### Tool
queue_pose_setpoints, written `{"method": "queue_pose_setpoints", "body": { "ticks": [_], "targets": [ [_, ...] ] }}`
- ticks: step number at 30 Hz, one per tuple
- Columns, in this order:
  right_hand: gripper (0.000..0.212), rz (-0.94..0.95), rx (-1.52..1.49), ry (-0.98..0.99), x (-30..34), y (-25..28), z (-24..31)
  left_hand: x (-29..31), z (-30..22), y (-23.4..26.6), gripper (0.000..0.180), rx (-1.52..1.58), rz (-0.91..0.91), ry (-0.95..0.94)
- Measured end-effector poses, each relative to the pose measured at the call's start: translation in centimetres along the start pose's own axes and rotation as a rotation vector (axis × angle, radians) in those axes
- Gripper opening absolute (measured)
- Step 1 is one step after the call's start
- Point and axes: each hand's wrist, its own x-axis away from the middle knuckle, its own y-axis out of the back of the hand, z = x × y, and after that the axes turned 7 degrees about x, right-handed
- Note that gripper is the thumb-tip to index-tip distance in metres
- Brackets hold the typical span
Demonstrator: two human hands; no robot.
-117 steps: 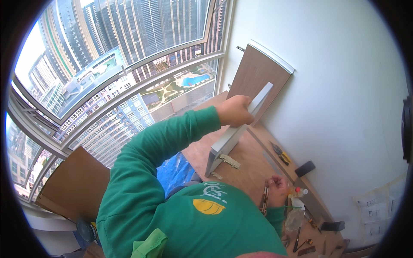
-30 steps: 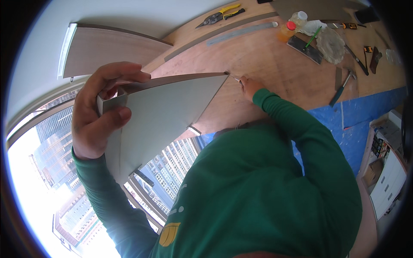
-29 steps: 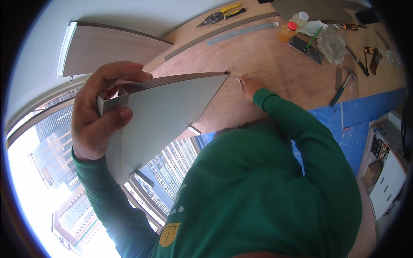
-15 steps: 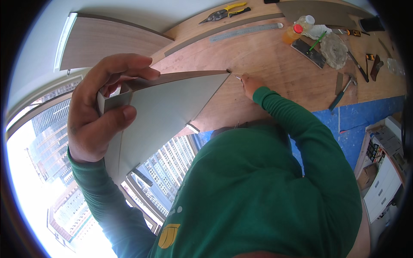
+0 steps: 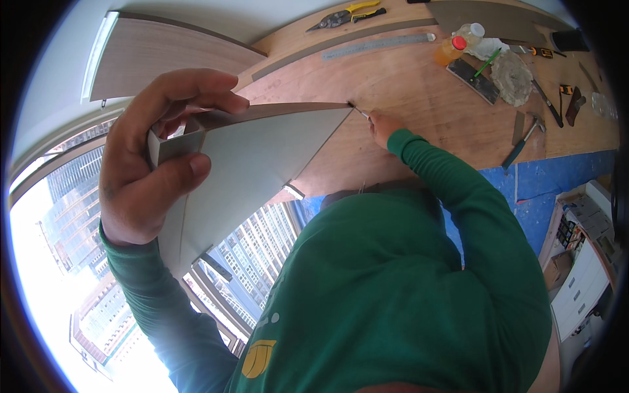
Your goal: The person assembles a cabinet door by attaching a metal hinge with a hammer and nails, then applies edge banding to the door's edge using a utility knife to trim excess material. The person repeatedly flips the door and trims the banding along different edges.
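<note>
My left hand [image 5: 147,157] is wrapped round the near end of a tilted cabinet panel [image 5: 252,164], fingers over its brown edge and thumb on its pale grey face. A square silver metal profile [image 5: 178,149] shows between thumb and fingers. The panel's far corner reaches out over the wooden work surface. There, my right hand [image 5: 385,128] pinches a thin, slender tool [image 5: 360,112] with its tip at the corner, by a small dark spot; its exact kind is too small to tell.
On the wooden worktop [image 5: 393,78] lie a steel ruler [image 5: 380,46], yellow-handled snips [image 5: 344,16], two bottles [image 5: 452,49], a green pen [image 5: 486,63], a hammer [image 5: 523,141] and a crumpled plastic bag [image 5: 512,78]. A wood-grain panel [image 5: 170,62] leans at the wall. Blue sheeting [image 5: 557,177] covers the floor.
The slender tool in my right hand has come up to the panel's far corner, its tip now at the dark spot. My left hand has shifted slightly upward with the panel.
</note>
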Motion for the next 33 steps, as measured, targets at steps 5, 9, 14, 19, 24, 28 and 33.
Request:
{"method": "queue_pose_setpoints", "body": {
  "ticks": [5,9,14,19,24,28,33],
  "targets": [
    [0.023,-0.019,0.002,0.015,-0.2,-0.1,0.2,0.0,0.1,-0.2,0.076,-0.009,-0.023,0.000],
    [0.022,0.028,0.000,0.014,-0.5,0.3,0.3,0.0,0.1,0.5,0.076,-0.102,0.018,-0.024],
    [0.021,0.036,0.025,0.040,-0.4,0.9,0.5,0.1,0.2,0.4,0.076,-0.125,0.021,-0.042],
    [0.021,0.016,0.049,0.053,-0.6,0.7,0.6,0.0,-0.1,-0.2,0.078,-0.077,0.006,-0.052],
    [0.021,0.071,0.056,0.030,-0.5,1.7,1.3,0.3,-0.7,-0.9,0.079,-0.005,-0.031,-0.011],
    [0.023,0.095,0.067,0.005,-0.1,2.3,1.8,0.2,-0.8,-1.3,0.079,0.006,-0.049,-0.008],
    [0.025,0.114,0.097,-0.007,0.2,1.8,1.3,0.3,-0.8,-1.3,0.077,0.015,-0.050,-0.001]
  ]
}}
